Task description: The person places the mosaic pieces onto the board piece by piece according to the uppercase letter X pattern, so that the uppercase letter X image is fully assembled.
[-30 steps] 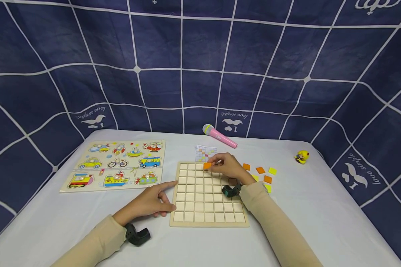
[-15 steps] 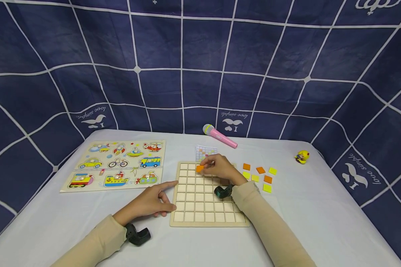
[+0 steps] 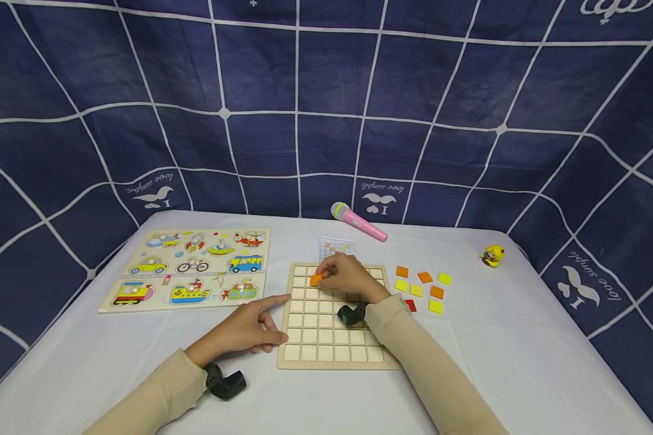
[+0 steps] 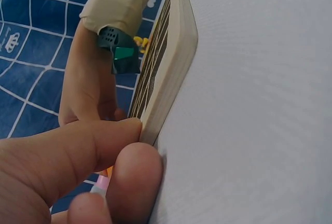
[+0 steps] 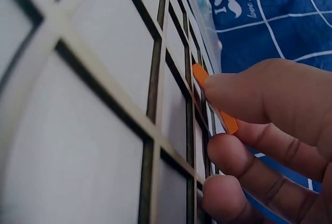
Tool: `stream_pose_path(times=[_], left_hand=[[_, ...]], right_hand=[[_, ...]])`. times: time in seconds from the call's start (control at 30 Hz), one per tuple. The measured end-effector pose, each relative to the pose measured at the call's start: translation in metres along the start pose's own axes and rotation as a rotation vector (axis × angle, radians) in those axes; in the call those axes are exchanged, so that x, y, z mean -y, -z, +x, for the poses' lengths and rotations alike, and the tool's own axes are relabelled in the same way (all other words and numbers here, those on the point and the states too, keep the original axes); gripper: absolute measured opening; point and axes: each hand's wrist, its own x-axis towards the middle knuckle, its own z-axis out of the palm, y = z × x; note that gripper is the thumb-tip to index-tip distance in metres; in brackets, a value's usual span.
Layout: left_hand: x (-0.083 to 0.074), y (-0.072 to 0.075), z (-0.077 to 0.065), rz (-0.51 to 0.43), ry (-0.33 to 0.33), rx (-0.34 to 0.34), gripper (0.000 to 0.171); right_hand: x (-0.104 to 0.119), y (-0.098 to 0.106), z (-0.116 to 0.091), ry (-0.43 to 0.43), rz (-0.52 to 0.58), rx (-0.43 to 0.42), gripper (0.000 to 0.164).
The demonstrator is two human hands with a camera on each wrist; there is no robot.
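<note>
Between the thumb and fingers of my right hand (image 3: 350,279) is a small orange square tile (image 3: 315,280), pinched over the upper left cells of a wooden grid board (image 3: 324,321). In the right wrist view the orange tile (image 5: 229,122) is tilted, close to the board's raised grid lines. My left hand (image 3: 245,328) rests at the board's left side, index fingertip and thumb tip against the edge. From the left wrist view, the thumb (image 4: 111,140) meets the corner of the board (image 4: 175,63), with other fingers curled beside it.
Several loose orange and yellow tiles (image 3: 416,290) and a red tile (image 3: 410,306) lie right of the board. Behind it are a colored grid card (image 3: 337,245) and a pink toy microphone (image 3: 359,223). A vehicle puzzle (image 3: 187,272) lies left; a yellow figurine (image 3: 492,255) stands far right.
My right hand has moved left across the upper board with the orange tile, uncovering yellow tiles and a red one on the right. The left hand stays in place.
</note>
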Motion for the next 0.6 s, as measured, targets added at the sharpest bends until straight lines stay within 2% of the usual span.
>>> stream_pose_path(times=[0.23,0.6], left_hand=[[0.0005,0.0003,0.0005,0.000,-0.003,0.005,0.088],[0.0011,0.0005,0.0002,0.003,-0.002,0.004,0.088]], right_hand=[[0.0026,-0.0052,0.0046,-0.015,-0.078,0.001,0.018],[0.0055,-0.0045,0.0042,-0.040,-0.080,0.019,0.020]])
